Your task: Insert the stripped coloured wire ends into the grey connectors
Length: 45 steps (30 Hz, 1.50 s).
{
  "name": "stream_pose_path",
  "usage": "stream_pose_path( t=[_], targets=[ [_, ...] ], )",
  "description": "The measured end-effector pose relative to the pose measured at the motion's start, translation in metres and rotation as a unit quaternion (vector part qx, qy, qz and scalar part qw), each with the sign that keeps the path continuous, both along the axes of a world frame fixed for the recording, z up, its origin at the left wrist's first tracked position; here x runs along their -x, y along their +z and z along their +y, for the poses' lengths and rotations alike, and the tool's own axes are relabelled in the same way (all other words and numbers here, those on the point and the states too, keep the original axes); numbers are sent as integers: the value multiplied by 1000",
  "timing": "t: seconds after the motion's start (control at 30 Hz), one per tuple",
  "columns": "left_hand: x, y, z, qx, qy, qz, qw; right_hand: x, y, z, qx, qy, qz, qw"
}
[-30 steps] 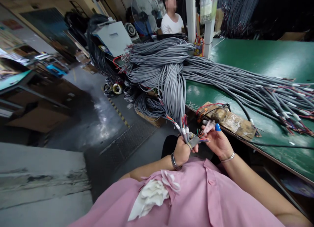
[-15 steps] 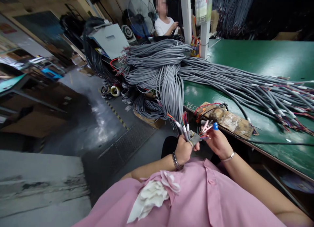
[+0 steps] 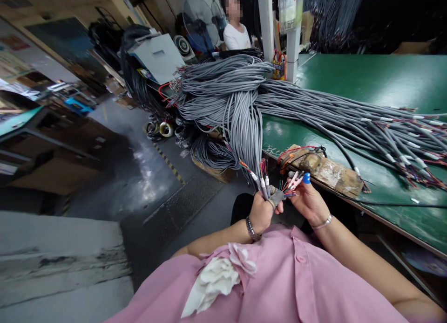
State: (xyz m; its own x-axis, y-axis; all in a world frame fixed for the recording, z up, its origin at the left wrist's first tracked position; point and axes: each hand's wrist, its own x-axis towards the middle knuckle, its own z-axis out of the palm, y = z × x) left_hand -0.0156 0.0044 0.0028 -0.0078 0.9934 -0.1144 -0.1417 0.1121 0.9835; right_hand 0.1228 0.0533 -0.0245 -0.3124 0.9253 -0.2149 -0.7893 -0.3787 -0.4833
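My left hand is closed around several grey cables. White sleeves and coloured wire ends stick up above my fist, and a grey covering wraps its thumb. Thin coloured wires fan out from this grip toward the other hand. A small pink forked tool, its exact kind unclear, sits between the fingers of my right hand, beside those wires. A blue finger cover is on a fingertip of this hand. Whether the right fingers also pinch a wire cannot be made out.
A large heap of grey cables hangs over the bench corner, and more run across the green bench. A worn wooden block lies at its near edge. A white post stands behind; a person sits beyond.
The pink tool has turned slightly near the wire ends. My left hand keeps its grip on the cables. The person behind has lowered an arm out of sight.
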Motion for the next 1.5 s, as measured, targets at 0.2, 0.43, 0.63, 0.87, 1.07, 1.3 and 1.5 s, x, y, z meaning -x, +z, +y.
stream_pose_path(
  t=[0.2, 0.43, 0.63, 0.87, 1.07, 1.3, 1.5],
  targets=[
    [1, -3, -1, -1, -3, 14, 1000, 2, 7, -2, 12, -16, 5, 1000],
    [1, 0, -2, 2, 0, 25, 1000, 2, 2, -2, 1, -19, -2, 1000],
    [0, 2, -4, -1, -18, 11, 1000, 1, -1, -6, -16, 15, 12, 1000],
    [3, 4, -9, -18, -19, 11, 1000, -1, 8, -10, -28, 24, -15, 999],
    [4, 8, -10, -29, -2, 35, 999, -6, 12, -11, -57, 9, -44, 997],
    [-1, 8, -5, -33, 6, 44, 998, -6, 3, -4, -67, -5, -85, 994],
    [-1, 3, -3, -40, -1, 49, 998, -3, 2, 2, -26, 12, -57, 998]
  ],
)
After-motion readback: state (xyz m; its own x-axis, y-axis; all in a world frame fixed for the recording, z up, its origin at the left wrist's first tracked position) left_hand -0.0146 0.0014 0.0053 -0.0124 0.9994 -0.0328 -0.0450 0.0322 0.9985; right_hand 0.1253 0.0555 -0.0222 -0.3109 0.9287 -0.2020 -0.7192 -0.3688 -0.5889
